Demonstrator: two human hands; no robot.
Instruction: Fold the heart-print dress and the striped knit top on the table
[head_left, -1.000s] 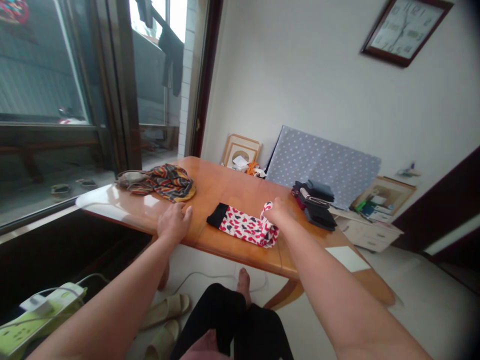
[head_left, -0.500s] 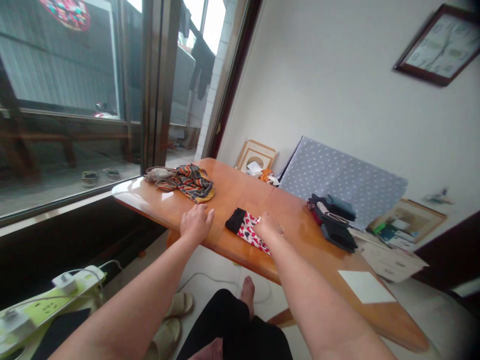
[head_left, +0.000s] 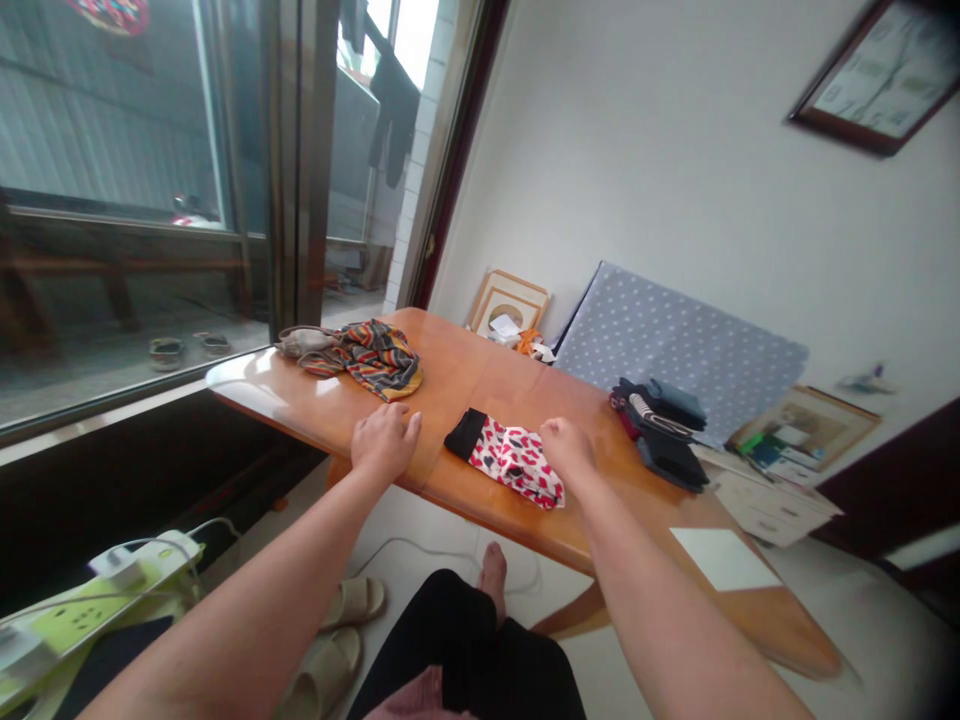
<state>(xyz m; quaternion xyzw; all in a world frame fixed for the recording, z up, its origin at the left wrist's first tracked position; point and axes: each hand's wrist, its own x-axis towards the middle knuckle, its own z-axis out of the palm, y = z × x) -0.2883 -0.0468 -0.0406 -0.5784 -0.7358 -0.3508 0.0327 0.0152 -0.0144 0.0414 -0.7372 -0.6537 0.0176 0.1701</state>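
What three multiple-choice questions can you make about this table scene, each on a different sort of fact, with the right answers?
1. Where does the left hand rest?
A. On the power strip
B. On the wooden tabletop
C. On the floor

2. What colour is the narrow end of the heart-patterned cloth?
A. Black
B. Green
C. Yellow

3. How does the striped cloth lie?
A. Hanging off the table
B. Folded square
C. Loosely bunched

Answers:
1. B, the fingers lie on the bare wood.
2. A, a black band closes its far end.
3. C, it sits in an uneven heap.
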